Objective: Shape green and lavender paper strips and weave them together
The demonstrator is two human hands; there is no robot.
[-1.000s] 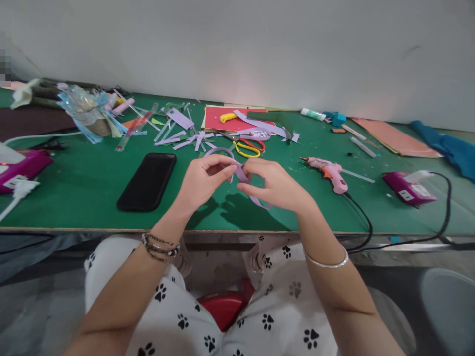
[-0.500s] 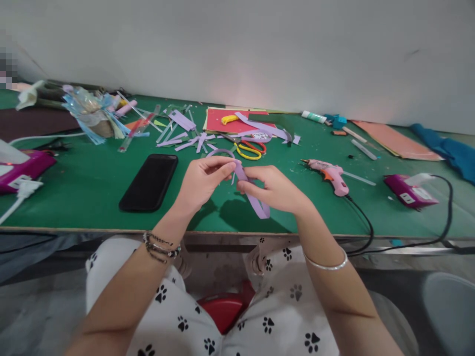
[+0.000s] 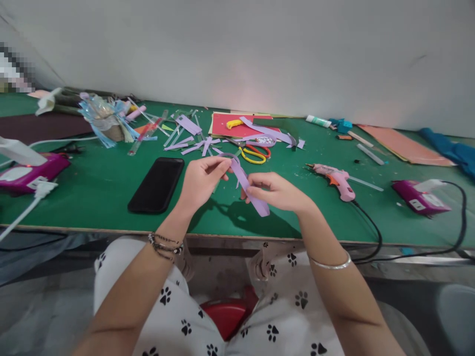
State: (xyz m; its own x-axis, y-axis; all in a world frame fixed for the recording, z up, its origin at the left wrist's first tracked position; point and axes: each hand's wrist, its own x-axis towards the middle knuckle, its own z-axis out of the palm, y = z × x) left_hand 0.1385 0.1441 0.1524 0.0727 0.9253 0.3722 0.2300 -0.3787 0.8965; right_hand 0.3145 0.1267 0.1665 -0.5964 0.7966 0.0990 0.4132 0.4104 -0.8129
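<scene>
A purple paper strip (image 3: 241,177) is stretched between my two hands above the green table. My left hand (image 3: 205,179) pinches its upper end, where part of the strip curls back behind the fingers. Lower down, my right hand (image 3: 276,192) grips the strip between thumb and fingers, and a loose end hangs past the thumb. Just beyond the hands lie scissors (image 3: 255,154) with red and yellow handles. Several cut purple strips (image 3: 188,124) are scattered to their left.
A black phone (image 3: 157,185) lies left of my hands. On the right are a pink glue gun (image 3: 334,181) with its cord and a purple power socket (image 3: 421,196). Red paper (image 3: 218,123), a yellow-handled cutter (image 3: 233,123) and a glue tube (image 3: 318,121) sit at the back.
My right hand has slid down along the strip, away from my left hand, so more of the strip shows between them. The whole view has shifted slightly.
</scene>
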